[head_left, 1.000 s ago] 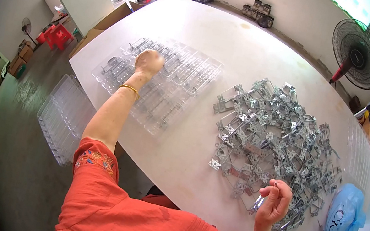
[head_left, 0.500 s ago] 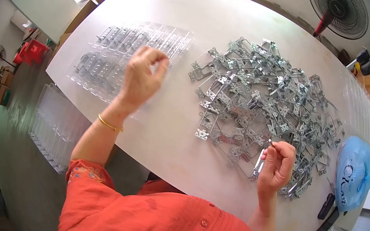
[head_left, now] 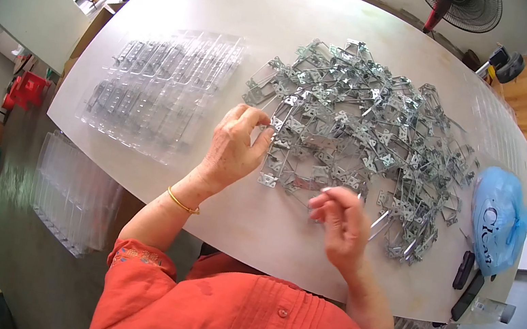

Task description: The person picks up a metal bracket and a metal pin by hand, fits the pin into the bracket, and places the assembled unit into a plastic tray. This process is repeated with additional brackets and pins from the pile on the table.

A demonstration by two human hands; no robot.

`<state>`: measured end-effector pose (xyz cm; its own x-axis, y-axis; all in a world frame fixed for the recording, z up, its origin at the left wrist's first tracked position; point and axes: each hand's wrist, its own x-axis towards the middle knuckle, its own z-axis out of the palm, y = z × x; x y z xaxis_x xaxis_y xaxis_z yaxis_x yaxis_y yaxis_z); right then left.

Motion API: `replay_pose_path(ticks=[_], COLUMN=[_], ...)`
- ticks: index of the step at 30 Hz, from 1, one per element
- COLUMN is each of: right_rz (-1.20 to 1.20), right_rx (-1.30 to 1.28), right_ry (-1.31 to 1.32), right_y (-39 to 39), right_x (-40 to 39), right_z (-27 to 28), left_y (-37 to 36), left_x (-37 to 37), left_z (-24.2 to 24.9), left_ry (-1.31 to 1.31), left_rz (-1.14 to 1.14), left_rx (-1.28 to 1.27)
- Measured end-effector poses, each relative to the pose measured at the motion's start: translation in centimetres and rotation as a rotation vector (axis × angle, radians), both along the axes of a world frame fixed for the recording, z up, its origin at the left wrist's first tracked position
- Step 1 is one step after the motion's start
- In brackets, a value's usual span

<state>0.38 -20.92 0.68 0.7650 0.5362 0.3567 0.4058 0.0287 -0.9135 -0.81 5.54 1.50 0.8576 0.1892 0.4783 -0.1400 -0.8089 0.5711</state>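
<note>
Left hand (head_left: 233, 149) sits at the near-left edge of the heap of metal brackets (head_left: 366, 126), fingers curled with the tips closing on the rim of one bracket (head_left: 276, 159); the grasp looks partial, not yet a firm pinch. Right hand (head_left: 342, 222) hovers at the near edge of the heap, at about 4 o'clock from the left hand. Its fingers are loosely bent and blurred; a thin metal piece (head_left: 379, 218) lies just beside them, but whether it is held cannot be told.

The heap occupies the centre-right of the white table (head_left: 286, 23). A clear plastic tray (head_left: 161, 90), its slots partly filled with brackets, lies at about 9 o'clock from the heap. A blue plastic bag (head_left: 496, 225) lies at about 3 o'clock, at the table edge.

Judgement: the brackets interlock. Good practice is to pinch one frame by a free edge, steady its neighbours with the other hand, and lift it out flat so that no tangled pieces drag along.
</note>
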Motion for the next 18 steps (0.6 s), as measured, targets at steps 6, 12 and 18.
replay_pose_path(ticks=[6,12,18], right_rz=[0.393,0.598,0.549], right_rx=[-0.103,-0.191,-0.09], right_ry=[-0.211,-0.277,-0.135], right_y=[2.8,3.4,3.3], right_x=[-3.9,-4.5,-4.1], right_z=[-2.0,-3.0,-3.6], left_y=[-0.1,1.0,1.3], left_x=[3.6,9.5,12.0], left_z=[0.6,-1.7,-2.3], left_ry=[0.098,0.059,0.151], left_rz=[0.084,0.136,0.129], left_rx=[0.0,0.228,0.285])
